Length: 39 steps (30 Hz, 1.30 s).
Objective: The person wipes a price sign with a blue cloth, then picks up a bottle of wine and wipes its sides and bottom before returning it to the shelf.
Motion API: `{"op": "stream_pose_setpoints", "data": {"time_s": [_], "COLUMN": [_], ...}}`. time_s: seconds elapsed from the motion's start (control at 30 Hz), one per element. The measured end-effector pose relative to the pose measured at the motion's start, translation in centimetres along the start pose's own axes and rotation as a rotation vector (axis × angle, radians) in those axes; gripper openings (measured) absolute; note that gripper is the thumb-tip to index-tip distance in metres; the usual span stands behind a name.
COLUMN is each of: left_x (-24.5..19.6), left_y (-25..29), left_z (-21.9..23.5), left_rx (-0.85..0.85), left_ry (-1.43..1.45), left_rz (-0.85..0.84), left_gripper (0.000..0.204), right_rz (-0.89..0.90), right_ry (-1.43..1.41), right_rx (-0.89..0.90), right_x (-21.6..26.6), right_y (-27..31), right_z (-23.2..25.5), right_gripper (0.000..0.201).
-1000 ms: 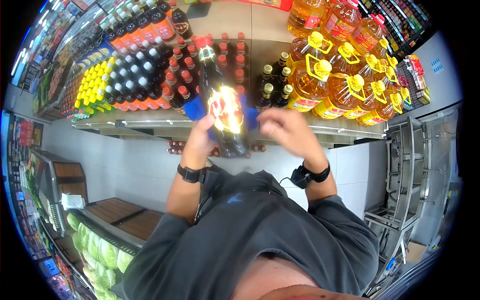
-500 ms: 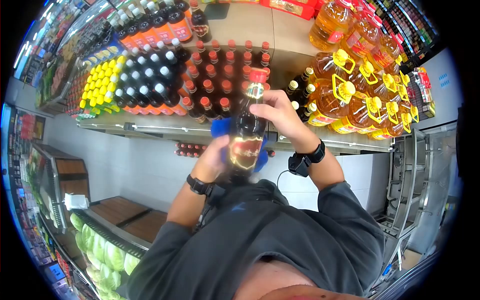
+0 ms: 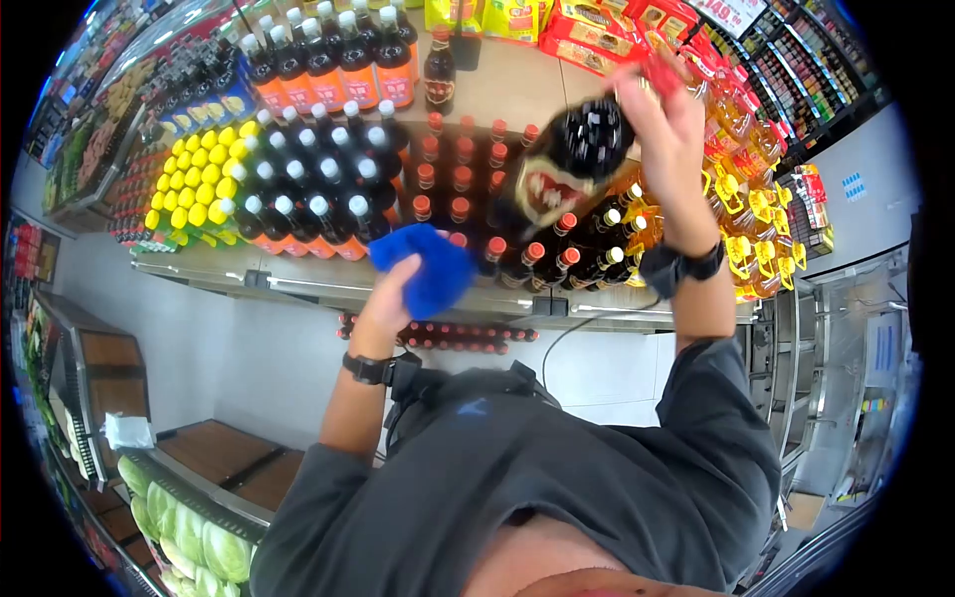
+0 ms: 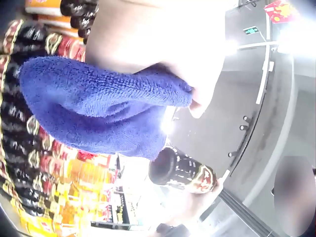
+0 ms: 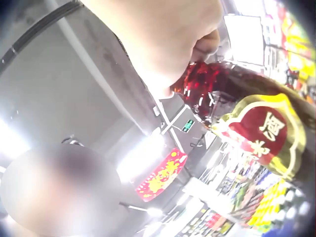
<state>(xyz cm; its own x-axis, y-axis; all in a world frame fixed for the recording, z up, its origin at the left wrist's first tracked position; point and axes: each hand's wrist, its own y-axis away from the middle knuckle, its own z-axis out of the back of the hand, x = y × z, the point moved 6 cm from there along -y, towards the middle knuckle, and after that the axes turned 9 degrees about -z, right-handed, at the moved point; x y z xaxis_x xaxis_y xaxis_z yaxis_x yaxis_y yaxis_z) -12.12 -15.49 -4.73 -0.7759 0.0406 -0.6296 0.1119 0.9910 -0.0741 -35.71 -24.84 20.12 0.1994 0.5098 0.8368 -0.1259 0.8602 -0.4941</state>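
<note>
In the head view a dark bottle [image 3: 572, 159] with a red and gold label hangs tilted over the shelf. The right hand [image 3: 667, 139] grips it by its red-capped neck, base toward the lower left. That grip on the neck also shows in the right wrist view, where the hand [image 5: 168, 39] is above the labelled bottle [image 5: 261, 123]. At the shelf's front edge the left hand [image 3: 388, 294] holds a bunched blue cloth [image 3: 428, 269]. The left wrist view shows the cloth [image 4: 98, 106] folded under the hand [image 4: 158, 39], apart from the bottle [image 4: 182, 170].
Rows of red-capped bottles [image 3: 460, 179] stand below and left of the held bottle. White-capped bottles [image 3: 333, 174] and yellow-capped ones [image 3: 202, 174] are farther left. Large oil bottles [image 3: 761, 199] crowd the right side. One bottle [image 3: 439, 75] stands alone on the upper level.
The right hand has lifted the bottle up and to the right, away from the cloth and over the shelf. The left hand has moved left with the cloth and no longer touches the bottle.
</note>
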Motion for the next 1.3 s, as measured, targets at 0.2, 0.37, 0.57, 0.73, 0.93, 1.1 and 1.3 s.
{"op": "stream_pose_setpoints", "data": {"time_s": [0.2,0.37,0.57,0.73,0.93,1.1,1.3], "left_x": [-4.6,-8.5,-12.3,-14.4,-14.3,-14.8,-15.2], "left_y": [2.4,3.6,4.6,5.4,4.8,3.9,3.6], "left_z": [7.8,11.9,14.0,14.2,14.7,13.7,14.1], "left_rx": [-0.145,-0.226,-0.281,-0.266,-0.279,-0.264,-0.296], "left_ry": [-0.084,-0.106,-0.214,-0.265,-0.302,-0.334,-0.354], "left_rz": [0.005,-0.008,-0.098,-0.118,-0.064,-0.055,-0.068], "left_gripper": [0.037,0.04,0.045,0.047,0.046,0.046,0.048], "right_rz": [0.1,-0.053,-0.158,-0.168,-0.195,-0.195,-0.182], "right_ry": [0.652,0.631,0.668,0.696,0.669,0.683,0.561], "right_rx": [0.014,0.02,0.1,0.043,0.061,0.094,0.104], "right_x": [-6.5,-15.8,-22.9,-26.6,-26.4,-27.7,-30.5], "right_y": [-10.7,-15.0,-17.3,-17.5,-17.6,-17.5,-18.7], "right_z": [-4.6,-7.5,-10.8,-12.0,-13.5,-14.0,-13.9], "right_gripper": [0.046,0.052,0.051,0.053,0.054,0.043,0.044]}}
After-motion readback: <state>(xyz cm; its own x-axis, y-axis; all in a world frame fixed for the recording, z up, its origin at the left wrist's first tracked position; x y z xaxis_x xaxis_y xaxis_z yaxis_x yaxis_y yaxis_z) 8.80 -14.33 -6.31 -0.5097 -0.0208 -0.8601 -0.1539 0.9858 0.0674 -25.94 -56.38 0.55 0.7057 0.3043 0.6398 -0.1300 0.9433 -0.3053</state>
